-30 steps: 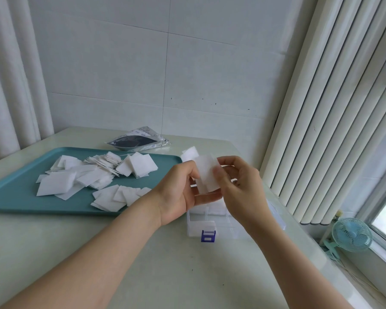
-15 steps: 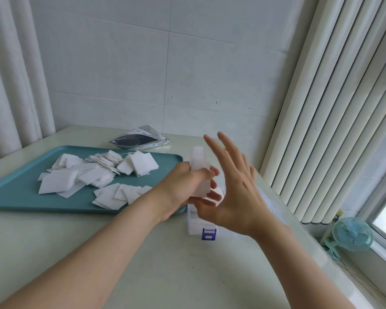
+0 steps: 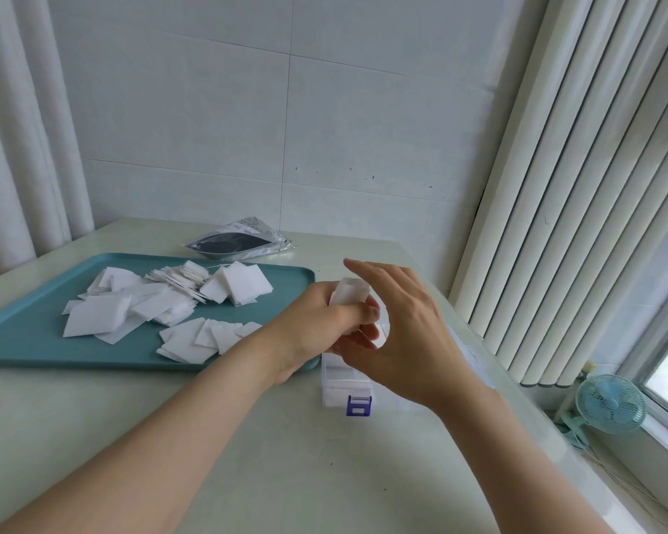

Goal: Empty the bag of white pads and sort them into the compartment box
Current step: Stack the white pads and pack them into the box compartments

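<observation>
Now the left hand grips a white pad in curled fingers, above the clear box. The right hand hovers open just beside it, fingers spread. Left of the hands, loose pads litter the teal tray, and the bag lies beyond.

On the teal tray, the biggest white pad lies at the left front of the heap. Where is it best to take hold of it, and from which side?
Probably pinch the big pad at its near left corner, coming from the left front. It lies flat, and that corner sits over bare tray, whereas its right side meets the other pads.
</observation>
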Available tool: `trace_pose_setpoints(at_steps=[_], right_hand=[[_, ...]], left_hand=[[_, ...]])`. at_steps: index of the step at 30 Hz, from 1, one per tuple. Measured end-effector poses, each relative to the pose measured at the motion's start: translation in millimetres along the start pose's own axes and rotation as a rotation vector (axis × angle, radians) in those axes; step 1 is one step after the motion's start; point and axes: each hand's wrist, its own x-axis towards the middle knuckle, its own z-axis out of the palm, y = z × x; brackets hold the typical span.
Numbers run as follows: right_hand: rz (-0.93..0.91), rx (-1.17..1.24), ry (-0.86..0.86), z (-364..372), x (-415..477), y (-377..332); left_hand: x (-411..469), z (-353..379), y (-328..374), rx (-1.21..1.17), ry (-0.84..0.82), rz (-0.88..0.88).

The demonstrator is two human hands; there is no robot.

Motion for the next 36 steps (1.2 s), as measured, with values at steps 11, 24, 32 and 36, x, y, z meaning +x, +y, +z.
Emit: trace_pose_setpoints(at_steps=[11,24,32,36], right_hand=[[-0.032,-0.076,-0.074,4.9,-2.6,-4.2],[0.377,0.044,0.114,-9.5,3.3,-2.1],[0.512,-0.265,-0.313,-2.6,-2.4,-9.4],[0.567,-0.096,-0.395,-1.0,-2.0,-13.4]], left_hand=[[-2.0,3.7,3.4,-0.045,-0.062,-0.02],[10.4,-12.7,-9.9,0.027,0.395,0.046],[10.1,-5.9,-24.0,0.347,0.358,0.201],[10.6,0.2,-37.6,0.595,0.394,0.285]])
